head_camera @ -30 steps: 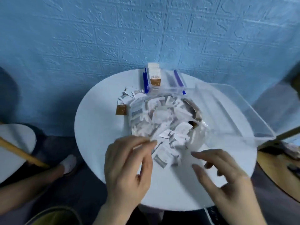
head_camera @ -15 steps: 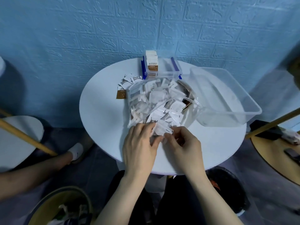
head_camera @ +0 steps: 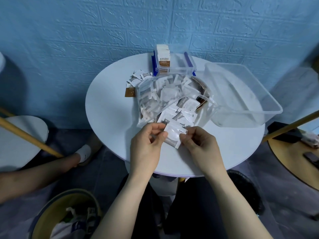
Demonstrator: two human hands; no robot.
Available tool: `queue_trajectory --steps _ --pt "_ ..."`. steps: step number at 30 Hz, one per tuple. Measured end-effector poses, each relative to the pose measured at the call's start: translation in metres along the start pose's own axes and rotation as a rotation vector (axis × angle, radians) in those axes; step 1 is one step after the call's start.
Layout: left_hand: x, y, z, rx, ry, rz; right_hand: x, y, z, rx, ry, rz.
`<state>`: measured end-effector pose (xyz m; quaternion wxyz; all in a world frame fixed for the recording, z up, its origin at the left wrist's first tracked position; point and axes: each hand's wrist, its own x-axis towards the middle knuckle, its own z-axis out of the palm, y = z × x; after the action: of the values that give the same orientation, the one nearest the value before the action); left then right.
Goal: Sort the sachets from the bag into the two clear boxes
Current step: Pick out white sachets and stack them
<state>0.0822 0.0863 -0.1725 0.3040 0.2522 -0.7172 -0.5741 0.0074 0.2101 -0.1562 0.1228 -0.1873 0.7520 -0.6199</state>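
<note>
A clear plastic bag [head_camera: 155, 94] full of white sachets lies in the middle of the round white table [head_camera: 107, 118], its mouth spilling sachets toward me. My left hand [head_camera: 146, 144] and my right hand [head_camera: 198, 144] both pinch a white sachet [head_camera: 174, 135] between them, just above the table's near edge. A small clear box with blue latches [head_camera: 179, 66] stands at the back with brown-and-white sachets upright in it. A larger clear box [head_camera: 245, 94] sits at the right and looks empty.
Several loose sachets [head_camera: 136, 80] lie left of the small box. Another person's leg and white shoe [head_camera: 82, 154] are at the left on the floor. A bin [head_camera: 51, 207] stands below left, and a wooden table [head_camera: 296, 163] is at the right.
Both hands have drawn back from the bag's mouth toward me, lifting one white sachet out between them. The view has widened as my head pulled back.
</note>
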Motion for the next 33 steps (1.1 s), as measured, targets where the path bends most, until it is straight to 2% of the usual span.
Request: queue_trajectory --steps 6,9,14,18,24,28,33 --pt "0.003 -0.004 -0.008 0.048 -0.177 0.057 0.0 -0.002 -0.002 -0.068 -0.049 -0.068" --pt "0.001 -0.002 -0.009 0.024 -0.175 0.028 -0.002 -0.002 -0.004 -0.108 -0.063 -0.116" --pt "-0.01 -0.005 -0.027 0.117 -0.266 0.078 0.0 -0.006 -0.012 -0.096 0.028 -0.164" --pt "-0.015 -0.004 -0.04 0.251 -0.228 0.168 0.007 -0.011 -0.013 -0.228 0.026 -0.168" --pt "-0.017 -0.003 -0.038 0.192 -0.15 0.227 0.009 -0.017 0.008 -0.631 0.017 -0.211" --pt "-0.016 -0.006 -0.04 0.139 -0.126 0.161 0.011 -0.018 0.012 -0.587 0.04 -0.178" --pt "-0.012 0.002 -0.043 -0.056 -0.104 0.044 0.013 -0.019 0.003 -0.347 0.035 -0.104"
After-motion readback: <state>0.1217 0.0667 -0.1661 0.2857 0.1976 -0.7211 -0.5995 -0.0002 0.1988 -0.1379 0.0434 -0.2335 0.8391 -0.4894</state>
